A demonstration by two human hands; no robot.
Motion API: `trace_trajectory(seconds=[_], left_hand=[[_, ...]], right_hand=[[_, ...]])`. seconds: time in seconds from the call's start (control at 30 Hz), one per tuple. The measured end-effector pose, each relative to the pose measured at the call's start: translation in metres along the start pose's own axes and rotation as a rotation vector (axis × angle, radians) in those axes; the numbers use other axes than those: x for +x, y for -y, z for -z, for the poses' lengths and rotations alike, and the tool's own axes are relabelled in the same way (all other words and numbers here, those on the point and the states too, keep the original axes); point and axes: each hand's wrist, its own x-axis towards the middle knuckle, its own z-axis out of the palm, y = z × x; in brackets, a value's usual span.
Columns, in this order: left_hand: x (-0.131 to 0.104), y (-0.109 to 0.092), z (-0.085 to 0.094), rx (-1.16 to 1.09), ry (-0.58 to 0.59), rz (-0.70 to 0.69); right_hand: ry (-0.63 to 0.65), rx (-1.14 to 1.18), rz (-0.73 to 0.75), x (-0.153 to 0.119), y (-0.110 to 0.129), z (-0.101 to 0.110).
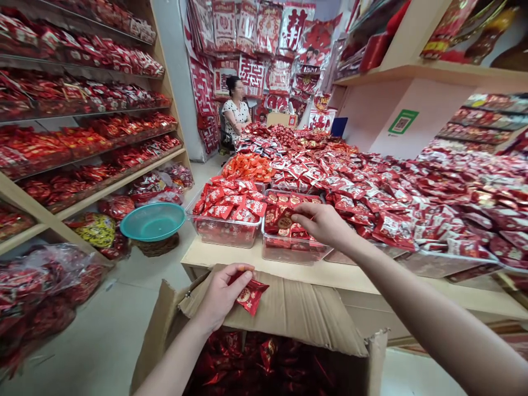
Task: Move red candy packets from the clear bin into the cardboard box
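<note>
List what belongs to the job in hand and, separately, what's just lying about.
In use:
- red packet in the left hand
- darker packet at the right hand's fingers
- clear tub around it
- probably the open cardboard box of packets

Lying about:
- turquoise basin
- yellow bag
- bagged goods near the shelves

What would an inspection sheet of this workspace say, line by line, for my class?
Surface: pale counter, front strip bare.
Job's things: red packet; darker packet at a clear bin; open carton with packets inside.
Clutter: heaped packets crowd the counter; teal basin and plastic bags lower down, left.
Hands: left hand holds the red packet; right hand pinches the darker one.
Cables: nothing seen.
Surroundings: stocked shelves; seated person beyond.
</note>
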Motion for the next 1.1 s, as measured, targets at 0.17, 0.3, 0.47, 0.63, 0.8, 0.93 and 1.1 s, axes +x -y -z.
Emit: trace_trajectory(seconds=[0.17, 0.3, 0.47, 0.63, 0.8, 0.93, 1.1], left_hand=[[-0.001, -0.002, 0.000, -0.017, 0.023, 0.022], [-0.001, -0.003, 0.000, -0.025, 0.019, 0.023], [-0.002, -0.005, -0.001, -0.027, 0.012, 0.034], [-0.001, -0.006, -0.001, -0.035, 0.013, 0.046], [-0.001, -0.007, -0.002, -0.046, 0.021, 0.062], [-0.001, -0.006, -0.002, -0.068, 0.026, 0.072], [0.000, -0.006, -0.002, -0.079, 0.028, 0.074]], right_hand=[[0.189, -0.103, -0.049, 0.014, -0.010, -0.005], [0.289, -0.139, -0.052, 0.013, -0.012, -0.017], [0.308, -0.163, 0.119, 0.008, -0.014, -0.020], [0.373, -0.279, 0.179, 0.011, -0.019, -0.020], [0.429, -0.306, 0.179, 0.024, -0.024, -0.027], [0.477, -0.306, 0.228, 0.034, -0.024, -0.032], [0.537, -0.332, 0.273, 0.043, -0.020, -0.026]])
